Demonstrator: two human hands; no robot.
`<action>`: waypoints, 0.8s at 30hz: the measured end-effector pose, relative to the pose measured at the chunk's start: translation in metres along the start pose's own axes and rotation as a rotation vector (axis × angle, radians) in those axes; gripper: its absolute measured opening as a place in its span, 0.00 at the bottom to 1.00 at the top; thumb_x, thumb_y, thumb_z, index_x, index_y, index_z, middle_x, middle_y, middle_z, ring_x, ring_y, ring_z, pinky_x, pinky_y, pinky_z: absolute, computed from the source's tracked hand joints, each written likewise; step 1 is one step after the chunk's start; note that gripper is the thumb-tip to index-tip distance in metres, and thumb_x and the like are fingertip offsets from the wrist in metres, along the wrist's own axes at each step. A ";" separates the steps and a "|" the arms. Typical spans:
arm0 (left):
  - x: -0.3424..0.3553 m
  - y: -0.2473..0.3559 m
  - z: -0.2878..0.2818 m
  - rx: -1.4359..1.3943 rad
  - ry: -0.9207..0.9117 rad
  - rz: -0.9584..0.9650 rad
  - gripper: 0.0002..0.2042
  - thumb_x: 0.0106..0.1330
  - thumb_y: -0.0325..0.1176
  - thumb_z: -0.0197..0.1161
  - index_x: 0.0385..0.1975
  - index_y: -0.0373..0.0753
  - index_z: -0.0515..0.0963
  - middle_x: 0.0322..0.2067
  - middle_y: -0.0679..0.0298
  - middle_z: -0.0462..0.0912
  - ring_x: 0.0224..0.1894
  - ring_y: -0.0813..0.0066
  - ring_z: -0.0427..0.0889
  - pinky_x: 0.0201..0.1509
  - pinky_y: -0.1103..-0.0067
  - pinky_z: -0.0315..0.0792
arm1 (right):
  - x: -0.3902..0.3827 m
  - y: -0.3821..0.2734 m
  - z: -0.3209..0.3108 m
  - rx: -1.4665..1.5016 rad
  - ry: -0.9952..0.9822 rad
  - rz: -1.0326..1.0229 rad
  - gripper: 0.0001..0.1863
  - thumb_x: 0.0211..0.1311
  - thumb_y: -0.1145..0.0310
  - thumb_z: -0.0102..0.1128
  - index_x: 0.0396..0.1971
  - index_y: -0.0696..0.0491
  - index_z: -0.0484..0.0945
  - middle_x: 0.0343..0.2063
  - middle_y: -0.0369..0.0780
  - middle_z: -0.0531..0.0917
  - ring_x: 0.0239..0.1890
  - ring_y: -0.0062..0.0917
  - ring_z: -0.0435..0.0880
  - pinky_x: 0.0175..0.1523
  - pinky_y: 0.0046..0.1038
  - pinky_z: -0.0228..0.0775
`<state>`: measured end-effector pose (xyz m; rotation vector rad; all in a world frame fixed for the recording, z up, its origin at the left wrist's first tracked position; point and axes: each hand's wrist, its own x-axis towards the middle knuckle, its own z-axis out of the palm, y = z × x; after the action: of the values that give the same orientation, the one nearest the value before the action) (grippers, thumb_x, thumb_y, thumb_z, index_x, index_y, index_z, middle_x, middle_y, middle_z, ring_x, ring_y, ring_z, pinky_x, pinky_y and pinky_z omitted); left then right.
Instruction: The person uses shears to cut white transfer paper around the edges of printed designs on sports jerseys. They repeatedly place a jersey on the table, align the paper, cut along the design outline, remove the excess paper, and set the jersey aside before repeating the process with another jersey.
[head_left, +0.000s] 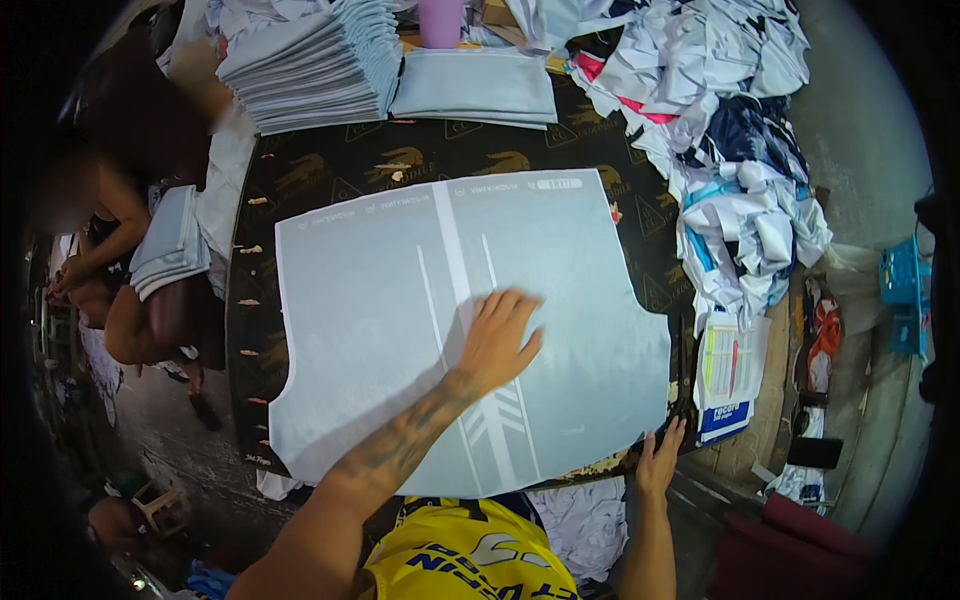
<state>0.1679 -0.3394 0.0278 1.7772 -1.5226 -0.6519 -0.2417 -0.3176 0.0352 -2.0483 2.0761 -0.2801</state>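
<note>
lying flat across the dark printed desk [300, 170]: a large pale grey-blue fabric panel [370, 310], cut to a garment shape, white stripes running from the far edge toward the near edge along its long axis. pressing down near the middle, just right of those stripes: left hand [497, 340], palm flat, fingers [520, 305] spread and pointing away toward the far right corner of the panel. resting at the near right edge, where cloth meets desk rim: right hand [658, 458], fingers loosely open and pointing up, touching or just beside the panel's lower right corner, nothing pinched. most of the panel stretching left of both hands, its left half well apart from either. beyond the far edge, a stack of folded grey pieces [310, 65] and a flatter folded pile [475, 88]; to the right, a heap of white and blue cloth [745, 150].
</note>
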 end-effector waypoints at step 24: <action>-0.296 0.045 0.029 0.320 -0.052 -0.012 0.23 0.62 0.44 0.76 0.55 0.43 0.80 0.56 0.58 0.76 0.63 0.54 0.71 0.69 0.54 0.60 | -0.219 0.121 -0.084 0.807 -1.207 0.304 0.19 0.66 0.54 0.78 0.38 0.52 0.79 0.31 0.28 0.74 0.35 0.15 0.70 0.39 0.22 0.63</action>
<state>0.0634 -0.0574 0.0250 2.0183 -1.7298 -0.4827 -0.3794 -0.0979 0.0852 -0.9421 1.1492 0.1492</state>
